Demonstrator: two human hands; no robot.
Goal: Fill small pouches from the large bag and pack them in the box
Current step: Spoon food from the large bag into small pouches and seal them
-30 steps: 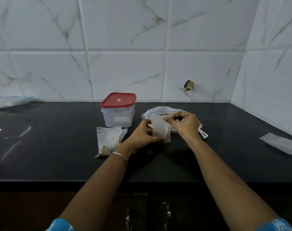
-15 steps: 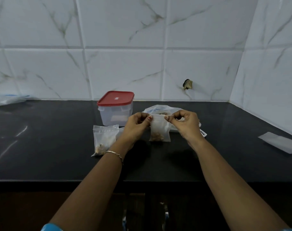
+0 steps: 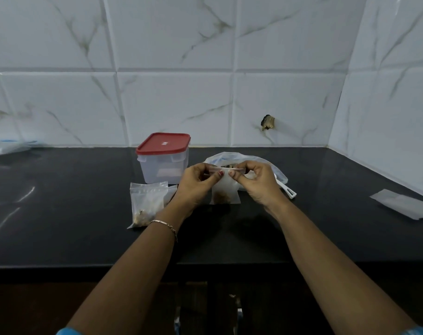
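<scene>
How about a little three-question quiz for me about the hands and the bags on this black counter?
1. True or false: the box has its red lid on.
2. What do the left hand and the right hand pinch? A: the top of a small pouch; B: a cup; C: a fork.
3. Fill in: the large bag lies behind the hands, to the ___ of the box.
Key: 1 true; 2 A; 3 right.
</scene>
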